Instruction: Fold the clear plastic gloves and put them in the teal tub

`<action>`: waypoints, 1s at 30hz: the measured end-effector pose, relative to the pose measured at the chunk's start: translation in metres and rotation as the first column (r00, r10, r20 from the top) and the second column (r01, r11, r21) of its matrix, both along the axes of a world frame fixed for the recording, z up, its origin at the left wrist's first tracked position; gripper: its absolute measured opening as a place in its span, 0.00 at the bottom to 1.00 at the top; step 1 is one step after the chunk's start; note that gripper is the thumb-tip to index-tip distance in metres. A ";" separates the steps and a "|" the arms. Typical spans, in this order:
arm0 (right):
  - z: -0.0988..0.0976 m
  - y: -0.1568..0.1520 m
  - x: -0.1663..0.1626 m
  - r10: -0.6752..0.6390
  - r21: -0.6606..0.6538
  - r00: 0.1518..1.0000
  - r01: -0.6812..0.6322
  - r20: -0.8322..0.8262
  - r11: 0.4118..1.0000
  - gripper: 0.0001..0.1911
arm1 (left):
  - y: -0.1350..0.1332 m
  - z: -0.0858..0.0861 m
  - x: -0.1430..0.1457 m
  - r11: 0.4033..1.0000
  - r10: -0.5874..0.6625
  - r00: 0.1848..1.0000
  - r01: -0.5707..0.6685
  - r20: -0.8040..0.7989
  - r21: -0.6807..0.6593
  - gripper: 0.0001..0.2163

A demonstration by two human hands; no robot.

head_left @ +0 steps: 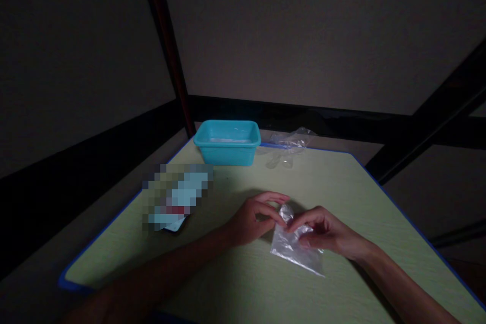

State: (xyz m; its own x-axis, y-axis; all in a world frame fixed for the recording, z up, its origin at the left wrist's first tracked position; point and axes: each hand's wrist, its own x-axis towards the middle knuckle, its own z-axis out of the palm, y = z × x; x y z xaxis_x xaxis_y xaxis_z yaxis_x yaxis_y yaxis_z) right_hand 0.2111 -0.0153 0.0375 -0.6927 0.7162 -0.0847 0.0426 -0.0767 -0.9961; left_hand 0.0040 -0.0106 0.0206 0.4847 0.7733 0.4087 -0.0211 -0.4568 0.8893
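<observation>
Over on the left of our pale green table with blue edging (pixel 114 253), we've got a flat pale-blue item (pixel 178 205), mostly pixelated out, so no clue what it is. Next comes a turquoise rectangular plastic tub (pixel 227 156) near the far edge. Our left hand (pixel 248 218) has bent fingers touching the top of a small clear plastic bag (pixel 294 254); can't tell if they're gripping. Behind the bag there's crumpled transparent plastic (pixel 290 146). Our right hand (pixel 328 233) pinches the bag, thumb against forefinger.

Dimly lit, brighter across the tabletop (pixel 341 182), fading to gloom on the walls (pixel 304 35); glinting off the plastic bag (pixel 291 252), pixelated at left.
</observation>
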 end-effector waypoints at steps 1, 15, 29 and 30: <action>-0.001 0.000 0.000 -0.010 0.003 1.000 0.010 0.014 1.000 0.10 | 0.000 0.001 0.000 1.000 0.007 1.000 -0.007 0.005 -0.007 0.15; -0.003 -0.001 -0.002 -0.099 0.053 0.989 0.094 0.112 0.994 0.15 | 0.024 0.012 -0.013 0.929 0.299 0.924 -0.224 0.238 -0.294 0.09; -0.006 0.000 -0.003 -0.091 0.068 0.987 0.083 0.131 0.994 0.13 | 0.055 0.030 -0.042 0.710 0.618 0.589 -0.133 0.521 -0.692 0.15; -0.007 0.000 -0.003 -0.091 0.072 0.986 0.082 0.138 0.994 0.13 | 0.056 0.031 -0.043 0.710 0.616 0.588 -0.128 0.524 -0.692 0.15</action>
State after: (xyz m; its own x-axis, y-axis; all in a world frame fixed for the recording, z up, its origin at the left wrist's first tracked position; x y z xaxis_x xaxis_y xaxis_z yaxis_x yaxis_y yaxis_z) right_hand 0.2084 -0.0154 0.0309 -0.6124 0.7801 -0.1280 0.1791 -0.0208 -0.9836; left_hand -0.0388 0.0452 0.0514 -0.1407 0.9870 -0.0782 -0.6643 -0.0356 0.7466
